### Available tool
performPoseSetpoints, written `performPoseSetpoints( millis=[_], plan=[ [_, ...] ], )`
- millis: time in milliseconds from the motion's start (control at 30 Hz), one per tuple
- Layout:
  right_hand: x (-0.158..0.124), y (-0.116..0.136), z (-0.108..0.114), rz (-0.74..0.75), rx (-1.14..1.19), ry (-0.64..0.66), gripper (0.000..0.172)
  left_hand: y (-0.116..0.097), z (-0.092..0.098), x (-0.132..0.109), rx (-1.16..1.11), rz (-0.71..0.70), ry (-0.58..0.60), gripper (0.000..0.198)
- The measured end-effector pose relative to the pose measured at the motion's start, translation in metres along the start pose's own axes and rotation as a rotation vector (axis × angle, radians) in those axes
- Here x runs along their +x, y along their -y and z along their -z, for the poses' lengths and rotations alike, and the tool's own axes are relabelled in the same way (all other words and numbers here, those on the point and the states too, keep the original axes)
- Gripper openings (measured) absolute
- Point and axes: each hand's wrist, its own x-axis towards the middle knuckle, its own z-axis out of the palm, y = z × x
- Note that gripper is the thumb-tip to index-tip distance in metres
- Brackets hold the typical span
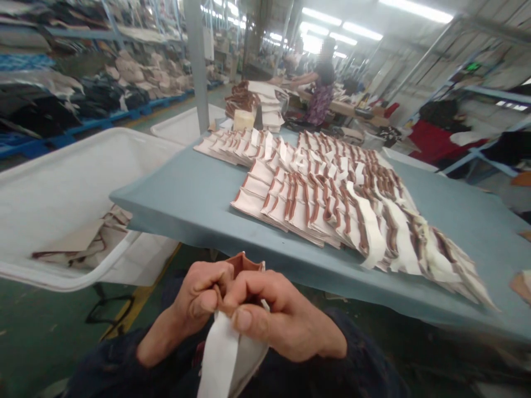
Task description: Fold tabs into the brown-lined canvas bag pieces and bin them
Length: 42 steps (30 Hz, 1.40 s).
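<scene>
Both my hands meet low in the middle of the view, below the table's near edge. My left hand [199, 301] and my right hand [282, 318] pinch the same small cut piece [226, 354], white fabric with a brown leather-like top edge that pokes up between the fingers. Fingers of both hands are curled tight round it. A white strip of the piece hangs down over my dark sleeves. On the blue-grey table [186, 199] just beyond, rows of similar white-and-brown cut pieces [323, 199] lie overlapped like shingles.
A white plastic bin [62, 188] with a few pieces in it stands at the left, another behind it. A stack of pieces [257, 105] sits at the table's far end. A person [321, 83] works at a farther table. Shelves of material line both sides.
</scene>
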Motion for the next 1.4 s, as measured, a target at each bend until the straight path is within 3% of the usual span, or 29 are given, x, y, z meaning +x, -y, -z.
performPoseSetpoints(
  millis=[100, 200, 333, 467, 600, 767, 867, 1000, 1133, 1300, 1400],
  plan=[
    [-0.005, 0.018, 0.014, 0.013, -0.109, 0.066, 0.044, -0.002, 0.009, 0.001, -0.112, 0.014, -0.084, 0.078],
    [-0.007, 0.026, 0.023, 0.077, -0.272, 0.097, 0.043, -0.014, 0.02, 0.004, -0.172, -0.001, -0.092, 0.08],
    [-0.003, 0.032, 0.027, 0.159, -0.51, 0.107, 0.037, -0.042, 0.039, 0.013, -0.152, 0.003, 0.04, 0.074],
    [-0.001, 0.04, 0.028, 0.163, -0.58, 0.105, 0.035, -0.064, 0.051, 0.021, -0.041, 0.096, 0.203, 0.064],
    [-0.004, 0.044, 0.027, 0.168, -0.6, 0.1, 0.038, -0.073, 0.05, 0.022, 0.007, 0.137, 0.296, 0.063],
    [-0.004, 0.038, 0.027, 0.246, -0.477, 0.096, 0.047, -0.07, 0.042, 0.014, -0.067, 0.112, 0.216, 0.071],
    [-0.006, 0.032, 0.029, 0.269, -0.434, 0.117, 0.045, -0.064, 0.038, 0.009, -0.184, 0.134, 0.175, 0.074],
    [-0.018, 0.033, 0.027, 0.279, -0.562, 0.117, 0.031, -0.06, 0.04, 0.003, -0.205, 0.119, 0.207, 0.075],
    [-0.029, 0.045, 0.019, 0.302, -0.692, 0.1, 0.014, -0.069, 0.047, 0.008, -0.154, 0.109, 0.296, 0.065],
    [-0.033, 0.056, 0.015, 0.328, -0.71, 0.065, 0.016, -0.09, 0.055, 0.019, -0.017, 0.05, 0.357, 0.05],
    [-0.03, 0.051, 0.019, 0.374, -0.639, 0.067, 0.023, -0.096, 0.05, 0.007, 0.082, 0.007, 0.347, 0.041]
  ],
)
